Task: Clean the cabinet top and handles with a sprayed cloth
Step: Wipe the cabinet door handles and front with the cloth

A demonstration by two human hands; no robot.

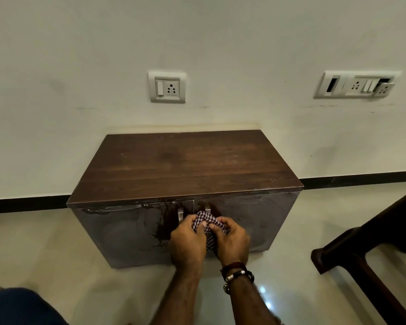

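A low cabinet with a dark wooden top stands against the wall, its two grey doors facing me. Two metal handles sit side by side at the door seam: the left handle shows beside my knuckles, and only the top of the right handle shows above the cloth. A checked cloth is bunched in front of the handles. My left hand and my right hand both grip it, fingers curled into the fabric. No spray bottle is in view.
A dark wooden furniture frame stands on the floor to the right of the cabinet. Two socket plates are on the wall above. Pale glossy floor tiles surround the cabinet. A blue-clad knee shows at bottom left.
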